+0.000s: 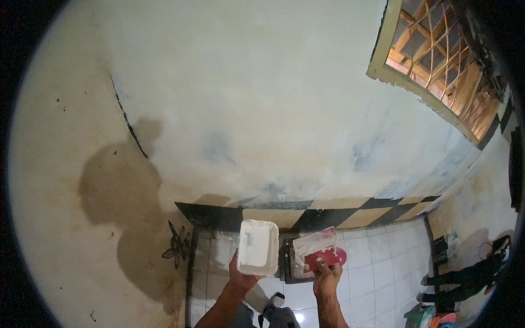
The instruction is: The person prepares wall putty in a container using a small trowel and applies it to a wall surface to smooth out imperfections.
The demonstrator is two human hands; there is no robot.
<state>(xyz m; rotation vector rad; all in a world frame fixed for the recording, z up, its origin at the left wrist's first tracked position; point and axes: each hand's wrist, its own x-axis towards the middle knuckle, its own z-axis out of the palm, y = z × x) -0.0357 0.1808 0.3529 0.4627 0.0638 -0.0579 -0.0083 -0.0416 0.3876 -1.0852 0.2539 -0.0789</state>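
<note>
My left hand (240, 277) grips a white rectangular tub (242, 246) from its lower left side. White paste lies inside the tub. To the right of it, my right hand (327, 276) is closed on a red putty spreader (324, 258), with the thumb on top. Its wide pale blade is smeared with the same white paste. Behind the spreader a round pink thing shows in part, and I cannot make out what it is. Both hands are held in front of me, apart from the wall (284, 126).
A dark-edged stand or frame (299, 281) sits on the white tiled floor (361, 262) below my hands. A checkered tile border (350, 217) runs along the wall's foot. A barred window (437, 60) is at upper right. Far right are a person in dark clothes (465, 279) and colourful items (432, 320).
</note>
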